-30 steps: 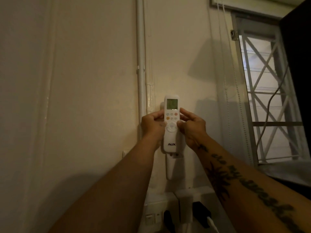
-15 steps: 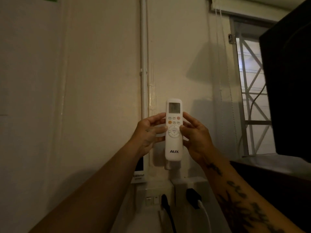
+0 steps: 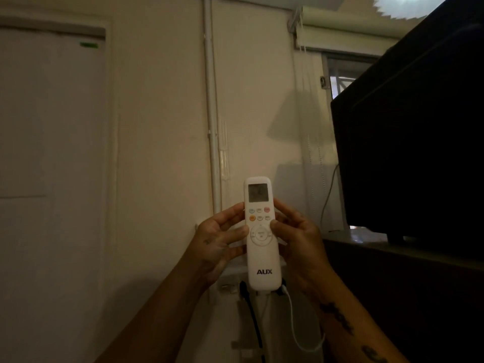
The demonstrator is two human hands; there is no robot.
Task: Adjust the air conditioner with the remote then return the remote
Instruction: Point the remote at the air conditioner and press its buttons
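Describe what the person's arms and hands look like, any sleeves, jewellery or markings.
Both forearms are bare, with no sleeves, watch or rings visible. The right forearm carries dark tattoo lettering running along it. The left hand shows a small dark mark near the thumb base; the right hand shows no clear marking.

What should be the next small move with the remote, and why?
Probably press a button with the right thumb, which already rests at the edge of the round pad. The remote is upright in both hands, the left hand and the right hand, with its screen facing the person. Nothing shows that a setting was changed; the screen digits are too blurred to read.
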